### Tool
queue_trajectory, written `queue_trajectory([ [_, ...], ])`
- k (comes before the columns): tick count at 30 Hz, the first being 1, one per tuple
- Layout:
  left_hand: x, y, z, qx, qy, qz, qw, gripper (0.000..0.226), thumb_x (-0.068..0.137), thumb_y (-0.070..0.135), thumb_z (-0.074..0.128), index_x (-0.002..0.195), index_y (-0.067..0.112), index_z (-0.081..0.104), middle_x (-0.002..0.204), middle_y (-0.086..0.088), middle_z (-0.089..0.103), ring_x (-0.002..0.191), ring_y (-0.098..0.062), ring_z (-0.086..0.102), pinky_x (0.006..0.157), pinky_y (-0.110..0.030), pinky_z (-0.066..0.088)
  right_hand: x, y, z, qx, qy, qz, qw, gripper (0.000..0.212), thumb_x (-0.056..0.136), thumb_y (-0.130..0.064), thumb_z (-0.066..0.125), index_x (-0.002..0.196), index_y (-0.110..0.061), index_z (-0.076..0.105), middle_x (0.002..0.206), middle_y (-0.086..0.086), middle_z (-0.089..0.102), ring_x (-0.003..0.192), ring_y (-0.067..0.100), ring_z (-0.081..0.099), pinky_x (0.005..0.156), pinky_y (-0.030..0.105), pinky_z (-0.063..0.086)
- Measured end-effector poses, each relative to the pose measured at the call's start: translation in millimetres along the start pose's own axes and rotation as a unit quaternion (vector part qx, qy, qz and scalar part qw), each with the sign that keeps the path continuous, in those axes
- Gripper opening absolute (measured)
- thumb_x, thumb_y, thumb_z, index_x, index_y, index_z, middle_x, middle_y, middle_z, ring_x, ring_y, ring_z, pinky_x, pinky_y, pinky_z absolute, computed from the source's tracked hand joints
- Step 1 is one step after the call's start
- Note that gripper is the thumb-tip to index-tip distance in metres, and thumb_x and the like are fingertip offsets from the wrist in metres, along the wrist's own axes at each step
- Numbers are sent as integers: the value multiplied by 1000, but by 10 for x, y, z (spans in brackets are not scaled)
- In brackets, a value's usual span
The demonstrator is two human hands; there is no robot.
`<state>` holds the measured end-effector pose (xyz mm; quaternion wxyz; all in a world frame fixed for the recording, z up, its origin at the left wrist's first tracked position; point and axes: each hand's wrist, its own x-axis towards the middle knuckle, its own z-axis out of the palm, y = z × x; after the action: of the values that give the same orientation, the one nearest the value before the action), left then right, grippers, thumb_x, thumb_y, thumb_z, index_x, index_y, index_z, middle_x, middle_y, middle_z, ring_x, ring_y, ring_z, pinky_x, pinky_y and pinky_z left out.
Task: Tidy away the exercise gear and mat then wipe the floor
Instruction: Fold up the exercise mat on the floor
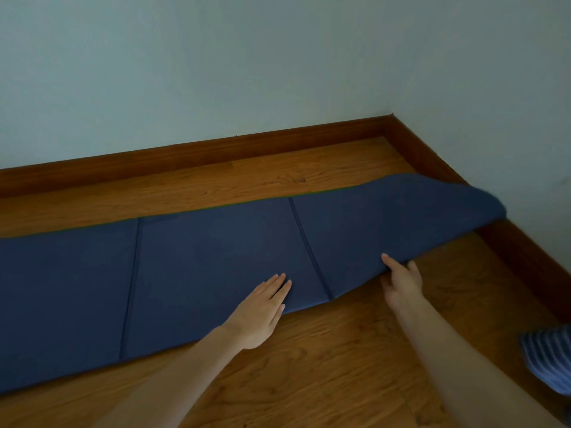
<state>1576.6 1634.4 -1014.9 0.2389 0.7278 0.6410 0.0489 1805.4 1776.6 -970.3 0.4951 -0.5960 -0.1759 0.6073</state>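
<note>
mat [197, 273]: left end cut off by frame edge at 9 o'clock, full length unseen. lifted end at 3 o'clock motion-blurred, edge soft, underside in shadow. right hand [401, 284]: fingers tucked under mat edge, mostly hidden, thumb on top. both forearms cut off at 6 o'clock. striped blue-white thing [548, 359] at 4 o'clock cropped by right edge, blurred, cannot identify. floor [309, 366] beneath mat hidden.
</note>
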Motion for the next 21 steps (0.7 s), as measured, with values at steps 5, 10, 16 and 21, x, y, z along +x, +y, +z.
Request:
queue_trajectory([
  [5,-145,-134,-165,-87,69,-43,993,49,103,26,21,149,18,5,156,10,1,141,1,-2,110,-10,-3,-197,-61,238,-22,-75,-74,994,53,84,9,59,130,-16,47,117,-1,59,114,20,55,104,41,43],
  [10,-274,-286,-360,-84,129,-34,987,49,103,22,24,149,18,6,150,16,-1,139,4,-2,109,-8,-2,-455,9,428,-85,-145,-114,979,50,85,11,56,125,-17,43,122,3,58,108,16,57,86,30,50],
  [16,-436,-488,-696,-328,272,-158,891,47,101,14,31,147,14,21,153,5,23,132,4,16,106,-11,13,-655,165,558,-244,-232,-194,921,62,83,12,59,135,-18,44,126,-2,53,113,11,51,91,27,47],
  [21,-651,-709,-938,-353,319,-186,860,48,102,19,32,148,17,20,144,-3,40,132,-17,37,107,-18,28,-777,408,666,-378,-301,-273,832,56,88,9,54,134,-20,48,128,-11,51,122,7,46,97,11,38],
])
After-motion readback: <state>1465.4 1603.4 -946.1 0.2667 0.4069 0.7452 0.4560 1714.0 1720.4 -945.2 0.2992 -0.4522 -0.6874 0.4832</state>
